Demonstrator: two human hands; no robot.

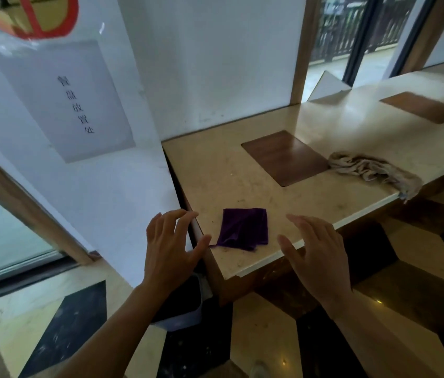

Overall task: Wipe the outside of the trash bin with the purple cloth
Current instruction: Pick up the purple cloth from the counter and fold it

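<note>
Both hands, left hand (170, 248) and right hand (315, 252), hover spread and empty either side of the purple cloth (244, 229) on the table (310, 205), so picking it up seems next, the trash bin (185, 309) waiting below the left wrist

Soft, dim daylight enters from the glass doorway (351, 36) at upper right and spreads a pale sheen across the far end of the counter (379, 105), washing out its surface. The near end is evenly lit, with only faint shadows. Small glints dot the polished floor (379, 301). Wide-angle distortion bends the wall and window frame at left; the paper notice (73, 99) and the red sign (24, 15) above it are smeared with blur.
</note>
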